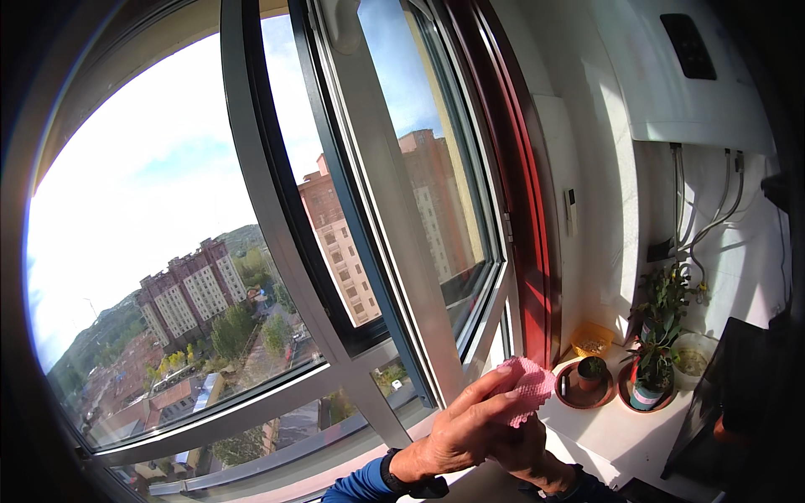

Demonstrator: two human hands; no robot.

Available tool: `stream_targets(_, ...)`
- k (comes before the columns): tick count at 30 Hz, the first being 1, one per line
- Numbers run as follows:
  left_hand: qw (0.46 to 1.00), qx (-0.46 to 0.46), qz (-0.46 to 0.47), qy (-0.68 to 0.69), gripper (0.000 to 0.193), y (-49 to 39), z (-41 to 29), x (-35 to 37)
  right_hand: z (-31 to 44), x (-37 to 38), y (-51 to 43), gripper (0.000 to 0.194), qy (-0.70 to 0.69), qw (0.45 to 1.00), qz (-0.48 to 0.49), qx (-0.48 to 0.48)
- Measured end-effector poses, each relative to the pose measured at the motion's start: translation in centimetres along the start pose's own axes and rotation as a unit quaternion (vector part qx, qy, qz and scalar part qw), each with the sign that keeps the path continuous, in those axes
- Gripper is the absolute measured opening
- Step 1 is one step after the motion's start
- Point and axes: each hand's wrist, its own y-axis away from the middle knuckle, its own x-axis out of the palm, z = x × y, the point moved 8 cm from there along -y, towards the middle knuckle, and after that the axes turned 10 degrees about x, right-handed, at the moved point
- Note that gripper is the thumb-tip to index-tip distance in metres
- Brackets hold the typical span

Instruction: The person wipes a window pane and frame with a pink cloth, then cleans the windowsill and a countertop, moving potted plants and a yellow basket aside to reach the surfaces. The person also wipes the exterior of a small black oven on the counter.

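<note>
My left hand (465, 424) is at the lower middle, its fingers over a bunched pink textured cloth (529, 390). Under and beside it is my right hand (525, 449), mostly in shadow, also against the cloth, its fingers largely hidden. Both hands meet around the cloth in front of the lower right corner of the window. Beyond them stands an opened window sash (393, 207) with a grey frame. A dark red door or window frame (528, 188) rises to its right.
On the white counter (582, 434) at the right stand a small potted plant (590, 372) on a saucer, a larger potted plant (648, 397), a yellow bowl (591, 339) and a whitish tub (690, 361). A white water heater (692, 107) hangs above. Outside are tall buildings.
</note>
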Motion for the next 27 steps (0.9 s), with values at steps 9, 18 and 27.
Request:
stream_targets(9, 0.883, 0.203, -0.028, -0.423, 0.062, 1.2, -3.0, -3.2, 1.3, -5.1, -5.2, 0.023, -0.149, 0.967, -0.193, -0.074)
stream_targets(18, 0.899, 0.009, -0.161, -0.407, 0.100, -0.8, 4.2, -8.4, 11.1, -4.6, -18.4, 0.016, -0.001, 0.933, -0.239, -0.271)
stream_targets(27, 0.907, 0.044, -0.171, -0.383, 0.081, -0.2, 4.6, -8.9, 23.4, 0.4, -25.6, 0.026, 0.142, 0.800, -0.259, -0.522)
